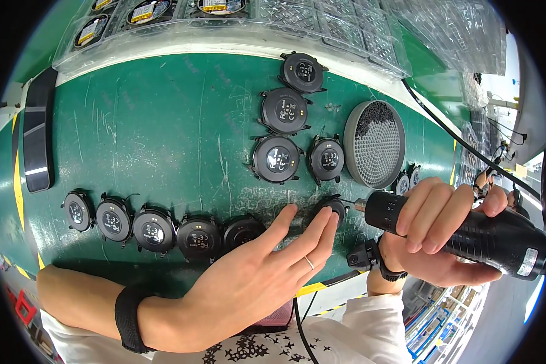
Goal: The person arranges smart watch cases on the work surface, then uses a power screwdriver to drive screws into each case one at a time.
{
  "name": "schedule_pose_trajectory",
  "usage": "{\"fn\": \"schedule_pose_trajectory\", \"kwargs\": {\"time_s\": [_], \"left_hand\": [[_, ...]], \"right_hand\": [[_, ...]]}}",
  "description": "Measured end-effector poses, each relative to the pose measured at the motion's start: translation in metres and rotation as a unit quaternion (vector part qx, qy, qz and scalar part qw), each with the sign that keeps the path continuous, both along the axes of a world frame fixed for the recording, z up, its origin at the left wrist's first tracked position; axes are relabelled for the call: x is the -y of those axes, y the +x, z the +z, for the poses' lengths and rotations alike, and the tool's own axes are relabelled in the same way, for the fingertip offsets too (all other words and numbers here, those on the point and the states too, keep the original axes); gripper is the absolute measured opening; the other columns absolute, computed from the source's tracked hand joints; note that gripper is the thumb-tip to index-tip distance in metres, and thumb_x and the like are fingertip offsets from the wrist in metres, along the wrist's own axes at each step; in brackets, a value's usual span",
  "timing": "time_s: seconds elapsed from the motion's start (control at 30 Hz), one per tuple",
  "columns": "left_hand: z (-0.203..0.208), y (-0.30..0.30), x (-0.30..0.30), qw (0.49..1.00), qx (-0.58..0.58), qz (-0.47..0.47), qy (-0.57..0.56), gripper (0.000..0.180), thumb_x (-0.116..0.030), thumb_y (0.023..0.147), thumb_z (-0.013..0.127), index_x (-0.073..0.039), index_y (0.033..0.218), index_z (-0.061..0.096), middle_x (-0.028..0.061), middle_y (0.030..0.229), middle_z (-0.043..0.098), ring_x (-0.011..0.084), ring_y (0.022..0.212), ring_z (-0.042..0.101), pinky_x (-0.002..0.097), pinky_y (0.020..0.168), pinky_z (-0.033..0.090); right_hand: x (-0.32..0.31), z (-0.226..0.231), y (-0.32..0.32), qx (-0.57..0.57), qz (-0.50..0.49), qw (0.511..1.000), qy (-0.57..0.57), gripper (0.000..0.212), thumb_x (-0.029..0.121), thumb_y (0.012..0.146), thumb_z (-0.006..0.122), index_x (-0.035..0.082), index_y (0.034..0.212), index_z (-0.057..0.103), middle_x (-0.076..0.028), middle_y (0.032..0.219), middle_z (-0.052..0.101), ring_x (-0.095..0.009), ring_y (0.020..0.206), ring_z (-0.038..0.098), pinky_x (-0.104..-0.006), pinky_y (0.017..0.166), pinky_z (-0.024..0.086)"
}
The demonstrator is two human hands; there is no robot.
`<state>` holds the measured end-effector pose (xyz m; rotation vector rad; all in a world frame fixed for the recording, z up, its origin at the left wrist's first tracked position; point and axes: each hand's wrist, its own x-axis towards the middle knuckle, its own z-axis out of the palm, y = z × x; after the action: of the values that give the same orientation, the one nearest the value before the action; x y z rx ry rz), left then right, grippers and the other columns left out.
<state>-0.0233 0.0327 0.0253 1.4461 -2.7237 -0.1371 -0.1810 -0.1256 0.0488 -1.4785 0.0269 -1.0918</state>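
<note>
My right hand (pixel 437 227) is wrapped round a black electric screwdriver (pixel 491 239), held roughly level with its bit pointing left. The thin bit reaches the edge of a round black smartwatch body (pixel 335 208); whether it sits on a screw is too small to tell. My left hand (pixel 255 267) reaches across from the lower left, fingers stretched, with fingertips pressed on that same watch body and partly covering it. Its thumb is hidden. Beside the left hand, another watch body (pixel 244 229) lies partly behind the fingers.
Several strapless watch bodies (pixel 155 229) lie back up in a row at left; more (pixel 283 111) stand in a column at centre. A dimpled round grey tray (pixel 375 161) holds tiny dark pieces. A black slab (pixel 39 130), plastic trays (pixel 188 24) and a cable (pixel 461 139) border the green mat (pixel 151 127).
</note>
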Motion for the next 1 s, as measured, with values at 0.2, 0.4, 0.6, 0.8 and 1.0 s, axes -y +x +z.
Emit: {"fn": "schedule_pose_trajectory", "kwargs": {"time_s": [0.2,0.4,0.6,0.8,1.0], "left_hand": [[0.0,0.0,0.0,1.0,0.006,0.0,-0.004,0.054,-0.03,0.095,0.051,-0.005,0.144,0.055,0.0091,0.155,0.045,0.026,0.15,0.035,0.0432,0.119,0.036],[-0.002,0.0,-0.001,1.0,0.002,-0.008,0.006,0.054,-0.03,0.095,0.051,-0.005,0.144,0.056,0.0086,0.155,0.046,0.0256,0.15,0.035,0.0432,0.119,0.037],[0.0,0.001,0.0,1.0,-0.008,-0.008,0.017,0.054,-0.029,0.094,0.052,-0.003,0.141,0.059,0.0077,0.154,0.047,0.024,0.148,0.037,0.0437,0.119,0.038],[0.02,0.005,0.014,0.999,0.046,-0.002,-0.02,0.054,-0.028,0.091,0.054,-0.002,0.137,0.063,0.0068,0.155,0.047,0.0227,0.148,0.038,0.0435,0.118,0.04],[0.018,0.006,0.015,0.999,0.006,0.018,-0.027,0.052,-0.028,0.088,0.056,-0.003,0.133,0.066,0.0062,0.155,0.047,0.0222,0.148,0.037,0.0438,0.118,0.04]], "right_hand": [[-0.001,0.0,0.001,0.0,0.0,1.0,0.003,0.066,0.063,0.1,0.054,0.003,0.127,0.045,-0.002,0.067,0.056,-0.011,0.048,0.052,-0.0249,0.045,0.043],[0.001,-0.004,0.001,-0.017,0.02,1.0,-0.012,0.066,0.062,0.1,0.056,0.004,0.128,0.045,-0.001,0.068,0.056,-0.011,0.047,0.051,-0.0244,0.045,0.043],[0.002,-0.011,0.0,-0.024,0.036,0.998,-0.04,0.064,0.058,0.099,0.062,0.005,0.131,0.046,0.0,0.07,0.057,-0.008,0.051,0.053,-0.0215,0.048,0.044],[0.005,0.012,-0.01,-0.174,0.084,0.979,-0.071,0.063,0.055,0.096,0.068,0.006,0.13,0.05,0.001,0.072,0.058,-0.006,0.054,0.055,-0.0198,0.05,0.045],[0.002,0.001,-0.008,-0.125,0.077,0.988,-0.041,0.062,0.056,0.096,0.067,0.006,0.13,0.051,0.001,0.071,0.058,-0.006,0.052,0.053,-0.0204,0.049,0.044]]}}
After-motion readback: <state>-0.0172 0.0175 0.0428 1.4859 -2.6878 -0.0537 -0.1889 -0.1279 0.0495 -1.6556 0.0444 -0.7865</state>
